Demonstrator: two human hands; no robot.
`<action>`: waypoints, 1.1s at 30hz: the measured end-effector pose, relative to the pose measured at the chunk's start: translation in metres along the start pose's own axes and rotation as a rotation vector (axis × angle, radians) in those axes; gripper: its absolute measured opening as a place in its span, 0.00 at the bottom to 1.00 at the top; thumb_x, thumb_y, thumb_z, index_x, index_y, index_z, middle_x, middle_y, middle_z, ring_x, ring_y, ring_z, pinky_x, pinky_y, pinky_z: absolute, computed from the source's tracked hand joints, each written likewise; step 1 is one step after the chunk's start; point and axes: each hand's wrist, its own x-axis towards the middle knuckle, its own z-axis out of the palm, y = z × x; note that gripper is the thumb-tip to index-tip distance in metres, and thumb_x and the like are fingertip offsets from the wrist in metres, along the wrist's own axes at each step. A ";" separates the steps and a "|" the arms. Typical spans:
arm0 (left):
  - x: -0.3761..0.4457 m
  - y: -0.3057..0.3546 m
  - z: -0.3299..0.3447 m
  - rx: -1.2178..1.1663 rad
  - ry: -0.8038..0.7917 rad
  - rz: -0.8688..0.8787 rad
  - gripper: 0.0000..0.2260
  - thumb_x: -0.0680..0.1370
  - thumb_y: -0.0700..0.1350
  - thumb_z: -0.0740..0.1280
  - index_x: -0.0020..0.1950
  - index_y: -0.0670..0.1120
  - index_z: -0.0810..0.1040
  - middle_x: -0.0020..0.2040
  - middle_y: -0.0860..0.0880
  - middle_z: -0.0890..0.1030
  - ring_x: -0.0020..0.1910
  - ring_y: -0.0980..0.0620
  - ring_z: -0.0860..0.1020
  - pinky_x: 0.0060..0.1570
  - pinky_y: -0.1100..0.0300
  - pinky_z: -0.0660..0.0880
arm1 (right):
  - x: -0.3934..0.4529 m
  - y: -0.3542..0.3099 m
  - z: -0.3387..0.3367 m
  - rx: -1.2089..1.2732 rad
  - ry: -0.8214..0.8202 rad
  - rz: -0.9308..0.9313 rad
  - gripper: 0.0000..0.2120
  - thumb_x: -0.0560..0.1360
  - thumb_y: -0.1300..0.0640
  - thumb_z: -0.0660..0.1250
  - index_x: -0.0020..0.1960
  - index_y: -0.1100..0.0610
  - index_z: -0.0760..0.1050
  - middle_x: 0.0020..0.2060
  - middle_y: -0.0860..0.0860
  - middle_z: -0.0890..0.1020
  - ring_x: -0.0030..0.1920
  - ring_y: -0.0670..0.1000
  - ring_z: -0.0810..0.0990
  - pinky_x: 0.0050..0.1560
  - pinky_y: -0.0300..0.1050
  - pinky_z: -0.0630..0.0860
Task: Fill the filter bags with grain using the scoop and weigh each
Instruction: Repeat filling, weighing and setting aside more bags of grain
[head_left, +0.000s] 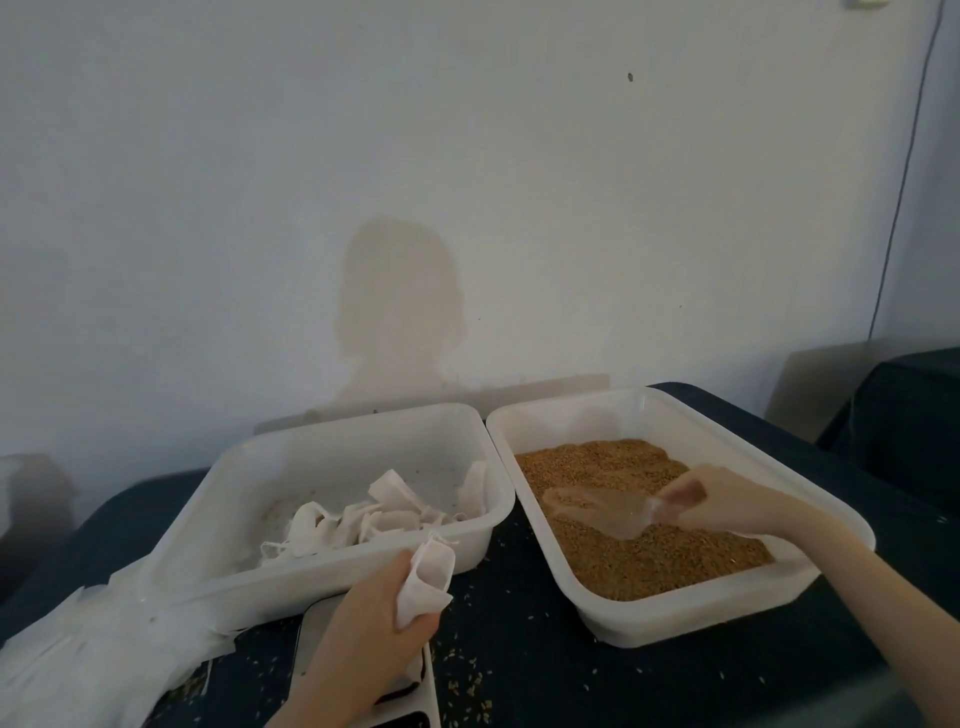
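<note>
My left hand (379, 603) grips an empty white filter bag (428, 579) above the scale (363, 670), in front of the left tub. My right hand (727, 499) holds the handle of a clear plastic scoop (597, 506), which lies over the brown grain (649, 551) in the right white tub (717, 618) with some grain in its bowl. The left white tub (244, 577) contains several crumpled white filter bags (363, 519).
Both tubs stand side by side on a dark blue cloth (530, 660) strewn with spilled grains. Crumpled white plastic sheeting (88, 644) lies at the front left. A pale wall rises right behind the tubs, and a dark covered object (904, 415) sits at the far right.
</note>
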 end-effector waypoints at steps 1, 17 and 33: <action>-0.003 0.003 -0.003 0.013 -0.043 0.047 0.13 0.76 0.32 0.65 0.52 0.50 0.74 0.44 0.52 0.78 0.45 0.53 0.76 0.57 0.52 0.71 | 0.001 -0.001 0.000 0.010 0.012 -0.015 0.09 0.72 0.48 0.72 0.52 0.39 0.82 0.45 0.35 0.83 0.46 0.36 0.81 0.53 0.40 0.77; -0.003 -0.003 -0.007 0.293 0.007 0.151 0.08 0.73 0.56 0.66 0.45 0.59 0.67 0.40 0.57 0.77 0.39 0.64 0.75 0.34 0.69 0.71 | -0.027 -0.115 -0.008 0.043 -0.095 -0.316 0.17 0.65 0.45 0.67 0.53 0.35 0.80 0.49 0.33 0.82 0.47 0.34 0.80 0.43 0.33 0.77; -0.005 -0.001 -0.010 0.445 0.017 0.204 0.19 0.71 0.62 0.64 0.57 0.58 0.64 0.45 0.62 0.72 0.43 0.63 0.72 0.40 0.70 0.67 | -0.025 -0.181 0.003 -0.468 0.051 -0.331 0.20 0.69 0.57 0.66 0.60 0.43 0.78 0.53 0.39 0.82 0.55 0.43 0.79 0.55 0.45 0.78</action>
